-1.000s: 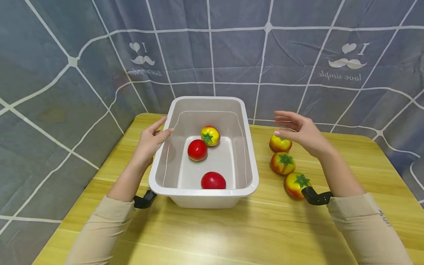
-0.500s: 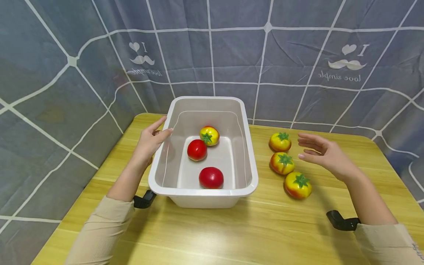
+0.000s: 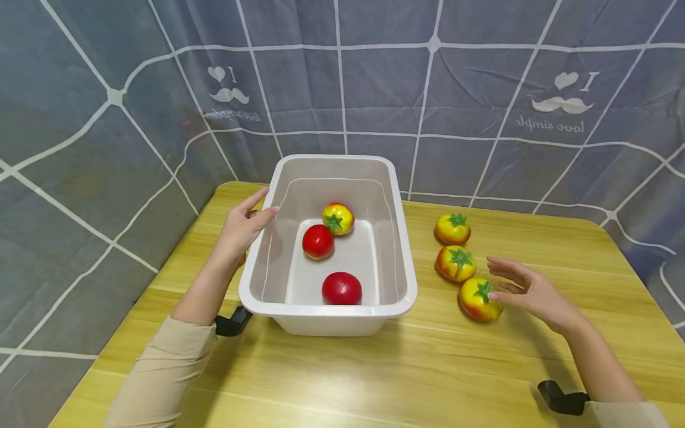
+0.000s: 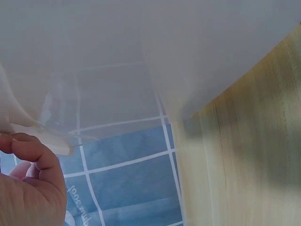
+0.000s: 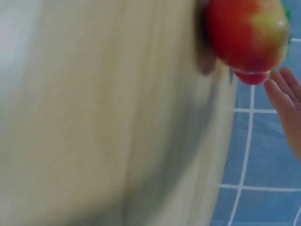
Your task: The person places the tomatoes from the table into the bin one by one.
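Note:
The left hand holds the left rim of a light grey plastic tub, thumb over the edge; in the left wrist view the fingers curl at the tub's lip. Inside the tub lie two red toy tomatoes, one near the front and one farther back, plus a yellow-red one with a green leaf. The right hand reaches, fingers relaxed and apart, to the right side of the nearest yellow-red toy tomato, thumb tip overlapping it. Nothing is gripped by that hand.
Two more yellow-red toy tomatoes, one in the middle and one at the back, continue the row right of the tub. All stand on a wood-grain table. A blue-grey checked curtain hangs along the back and left.
The right hand has left the space above the back tomato, swung right, then come toward the nearest tomato. The front red tomato in the tub has shifted slightly. The left hand stays put.

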A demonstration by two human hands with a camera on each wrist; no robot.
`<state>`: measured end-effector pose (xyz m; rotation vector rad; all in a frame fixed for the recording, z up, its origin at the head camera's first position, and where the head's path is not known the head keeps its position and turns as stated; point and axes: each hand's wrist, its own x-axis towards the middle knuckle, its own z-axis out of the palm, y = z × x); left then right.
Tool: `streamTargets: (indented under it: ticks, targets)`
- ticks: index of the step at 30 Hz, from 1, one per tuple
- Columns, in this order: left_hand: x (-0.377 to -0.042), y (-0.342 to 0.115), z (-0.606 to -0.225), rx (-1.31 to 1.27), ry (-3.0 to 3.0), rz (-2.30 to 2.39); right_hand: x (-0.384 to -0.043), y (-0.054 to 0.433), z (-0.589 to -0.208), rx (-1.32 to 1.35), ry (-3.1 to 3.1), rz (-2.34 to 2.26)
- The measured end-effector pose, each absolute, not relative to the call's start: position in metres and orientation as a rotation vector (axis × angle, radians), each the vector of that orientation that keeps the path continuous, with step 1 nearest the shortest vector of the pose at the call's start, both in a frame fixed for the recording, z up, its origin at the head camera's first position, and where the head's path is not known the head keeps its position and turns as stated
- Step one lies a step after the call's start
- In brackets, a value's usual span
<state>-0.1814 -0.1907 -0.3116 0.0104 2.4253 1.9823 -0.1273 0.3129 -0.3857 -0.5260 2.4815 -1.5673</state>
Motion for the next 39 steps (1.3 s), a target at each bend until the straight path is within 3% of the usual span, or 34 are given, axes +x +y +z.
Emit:
streamTargets:
  ticks: [19, 39]
  targets:
    - [-0.182, -0.189, -0.312, 0.012, 2.417, 1.993, -0.119, 0.315, -0.411, -0.46, 2.469, -1.491]
    - [-0.182, -0.191, -0.312, 0.002, 2.419, 1.982, -0.119, 0.318, -0.403, -0.411, 2.478, -1.442]
